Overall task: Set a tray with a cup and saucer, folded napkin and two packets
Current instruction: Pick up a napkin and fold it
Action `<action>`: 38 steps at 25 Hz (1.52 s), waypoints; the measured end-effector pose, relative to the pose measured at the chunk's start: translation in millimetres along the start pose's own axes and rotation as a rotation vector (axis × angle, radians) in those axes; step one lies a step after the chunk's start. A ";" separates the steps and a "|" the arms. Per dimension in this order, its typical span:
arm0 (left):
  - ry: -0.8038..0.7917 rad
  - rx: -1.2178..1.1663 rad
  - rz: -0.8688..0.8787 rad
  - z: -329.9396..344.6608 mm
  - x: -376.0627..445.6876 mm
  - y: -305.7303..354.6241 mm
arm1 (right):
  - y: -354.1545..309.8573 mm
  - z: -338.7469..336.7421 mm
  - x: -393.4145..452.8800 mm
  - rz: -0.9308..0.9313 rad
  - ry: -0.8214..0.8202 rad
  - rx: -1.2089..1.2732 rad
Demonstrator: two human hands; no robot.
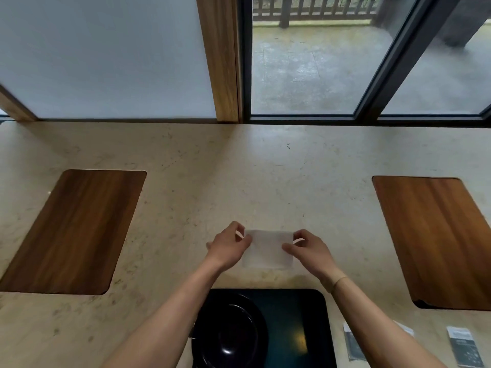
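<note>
1. Nearest the person, a black tray [313,314] sat at the worktop [186,181] edge. A dark saucer [228,333] lay on its left side. No cup could be made out.
2. Two packets [463,346] lay on the worktop right of the tray, nearer the right arm. Their print was too blurry to read.
3. Just past the tray, the white napkin [267,251] lay flat, its long side running left to right.
4. The left hand [229,248] pinched the napkin's left edge. The right hand [305,249] pinched its right edge. Both grips were small and tight.
5. The tray lay straight back toward the person from the napkin.
6. Farther out, two wooden boards [77,229] sat left and right.
</note>
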State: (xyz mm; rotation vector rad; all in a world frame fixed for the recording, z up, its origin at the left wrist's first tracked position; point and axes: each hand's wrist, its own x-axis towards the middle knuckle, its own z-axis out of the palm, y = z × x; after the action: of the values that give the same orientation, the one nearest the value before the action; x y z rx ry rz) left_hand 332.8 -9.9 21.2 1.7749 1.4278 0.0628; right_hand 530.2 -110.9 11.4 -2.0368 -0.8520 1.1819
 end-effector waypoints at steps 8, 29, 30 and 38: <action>-0.008 0.009 -0.004 18.1 -42.7 1.0 | 18.4 -9.5 -44.8 -0.003 0.037 -0.001; -0.191 0.565 0.236 77.4 -73.6 21.3 | 80.9 -10.6 -115.3 -0.092 0.114 -0.493; -0.193 0.587 0.249 79.4 -73.5 20.4 | 81.5 -10.1 -115.5 -0.105 0.119 -0.536; -0.185 0.662 0.269 85.4 -72.3 17.7 | 89.9 0.4 -111.9 -0.205 0.189 -0.720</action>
State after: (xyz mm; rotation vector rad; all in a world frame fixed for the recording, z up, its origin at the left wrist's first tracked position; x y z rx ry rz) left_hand 365.0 -117.8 8.6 2.4261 1.1354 -0.4718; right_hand 505.9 -251.5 -3.5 -2.4766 -1.4986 0.5914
